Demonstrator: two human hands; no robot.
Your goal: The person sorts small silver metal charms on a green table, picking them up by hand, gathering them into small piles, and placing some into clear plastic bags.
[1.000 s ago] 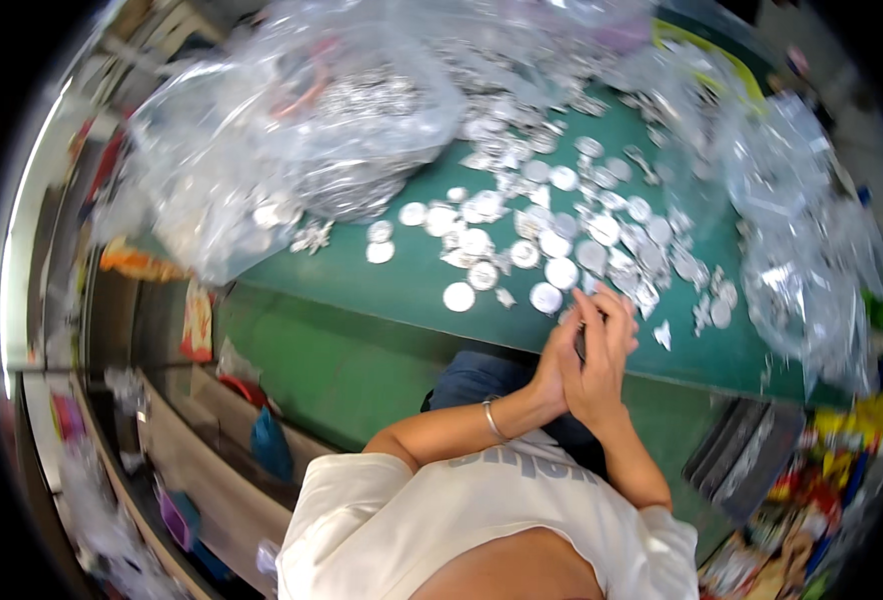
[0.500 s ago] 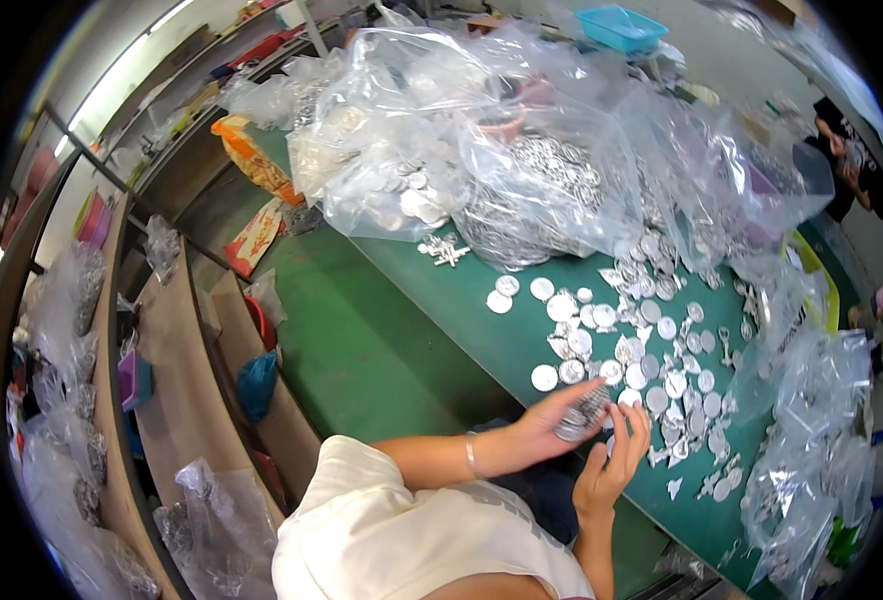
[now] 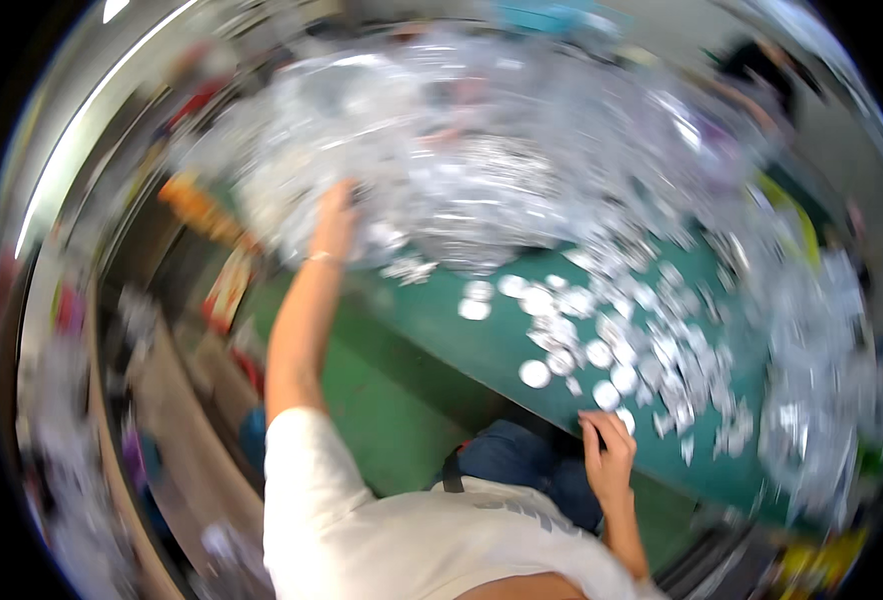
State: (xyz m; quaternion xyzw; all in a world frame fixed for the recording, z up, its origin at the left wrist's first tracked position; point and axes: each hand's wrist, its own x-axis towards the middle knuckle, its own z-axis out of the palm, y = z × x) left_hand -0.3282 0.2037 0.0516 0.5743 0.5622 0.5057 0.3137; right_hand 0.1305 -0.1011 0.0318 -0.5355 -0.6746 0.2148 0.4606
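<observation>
My left hand (image 3: 336, 218) is stretched far forward at the clear plastic bags (image 3: 302, 110) on the left of the table. It is smeared by motion; a greyish patch shows beside its fingers, and whether it holds anything is unclear. Near the table's front edge my right hand (image 3: 610, 440) has its fingers bent and pressed together, next to a round silver disc (image 3: 625, 420). What those fingers hold, if anything, is hidden. Loose silver discs and charms (image 3: 667, 350) lie spread over the green table (image 3: 442, 335). A small cluster of silver pieces (image 3: 409, 269) sits by the bags.
A heap of silver metal pieces (image 3: 502, 165) shows through plastic at the back. More clear bags (image 3: 817, 370) stand at the right. On the left are wooden shelves (image 3: 187, 420) and an orange bag (image 3: 202, 210). Another person (image 3: 762, 75) is at the far right.
My left hand has left my right hand and swung forward and left to the bags; the stack of discs it held is no longer plainly visible. My right hand stays near the table edge, fingers more curled.
</observation>
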